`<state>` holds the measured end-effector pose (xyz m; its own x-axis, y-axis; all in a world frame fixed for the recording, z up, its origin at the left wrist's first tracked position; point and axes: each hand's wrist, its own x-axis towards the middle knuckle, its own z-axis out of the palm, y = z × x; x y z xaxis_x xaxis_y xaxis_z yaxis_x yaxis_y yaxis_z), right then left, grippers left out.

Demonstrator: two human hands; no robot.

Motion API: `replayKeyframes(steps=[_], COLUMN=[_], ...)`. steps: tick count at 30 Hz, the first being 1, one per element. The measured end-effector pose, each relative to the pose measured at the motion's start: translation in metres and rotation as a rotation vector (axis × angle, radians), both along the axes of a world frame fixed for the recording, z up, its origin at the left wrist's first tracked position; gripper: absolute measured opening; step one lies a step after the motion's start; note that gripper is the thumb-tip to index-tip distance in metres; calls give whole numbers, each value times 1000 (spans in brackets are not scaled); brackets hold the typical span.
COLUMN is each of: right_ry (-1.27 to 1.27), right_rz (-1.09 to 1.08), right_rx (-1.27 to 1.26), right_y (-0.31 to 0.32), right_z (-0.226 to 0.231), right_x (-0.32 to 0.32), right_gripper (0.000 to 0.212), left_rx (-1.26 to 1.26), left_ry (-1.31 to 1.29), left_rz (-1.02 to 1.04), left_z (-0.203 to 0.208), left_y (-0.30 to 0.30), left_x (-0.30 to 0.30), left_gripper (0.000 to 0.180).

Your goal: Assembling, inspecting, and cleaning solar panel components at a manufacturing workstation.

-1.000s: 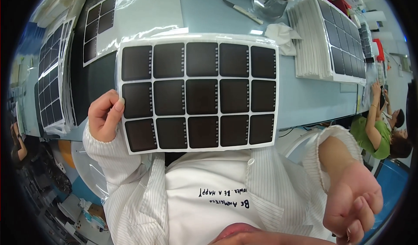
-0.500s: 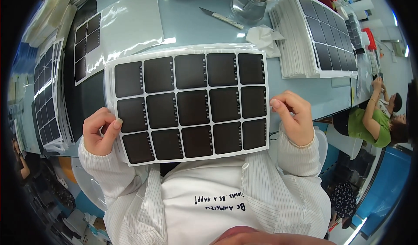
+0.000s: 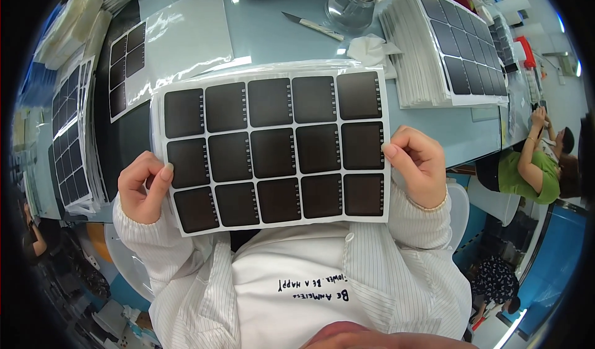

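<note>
A white sheet point(image 3: 276, 154) printed with rows of dark rounded squares lies before me, tilted toward my chest over the table's near edge. Other sheets in clear plastic show beneath its left and far edges. My left hand point(image 3: 144, 185) pinches the sheet's left edge between thumb and bent fingers. On the opposite side, my right hand point(image 3: 418, 165) grips the right edge, its thumb on top at the middle row. The fingertips under the sheet are hidden on both sides.
Beyond the sheet lie a craft knife point(image 3: 313, 25), a glass bottle with a metal top point(image 3: 351, 5) and crumpled tissue point(image 3: 372, 50). A tall stack of similar sheets point(image 3: 415, 57) stands at right, another stack point(image 3: 71, 138) at left. A person in green point(image 3: 530, 169) sits far right.
My right hand, which was just beside the sheet, now has its thumb on the right edge. That edge is slightly lifted and spread outward. My left hand stays at its edge.
</note>
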<state>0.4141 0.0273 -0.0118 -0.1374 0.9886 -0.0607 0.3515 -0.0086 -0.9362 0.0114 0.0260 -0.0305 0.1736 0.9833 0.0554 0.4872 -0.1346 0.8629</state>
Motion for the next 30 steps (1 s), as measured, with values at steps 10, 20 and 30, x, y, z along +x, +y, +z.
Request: replayKeyframes(steps=[10,20,30], right_ry=[-62,38,104], right_rz=[104,172,95], right_rx=[129,256,197], right_y=[-4,-3,-2], right_z=[15,21,19], right_x=[-16,-15,-14], right_gripper=[15,11,12], left_rx=[105,160,36], left_ry=[-165,-301,-461], left_rz=[-81,-44,20], left_z=[-4,5,-4], left_y=[-22,-39,-31], left_x=[-17,-22,-13], left_gripper=[25,28,27])
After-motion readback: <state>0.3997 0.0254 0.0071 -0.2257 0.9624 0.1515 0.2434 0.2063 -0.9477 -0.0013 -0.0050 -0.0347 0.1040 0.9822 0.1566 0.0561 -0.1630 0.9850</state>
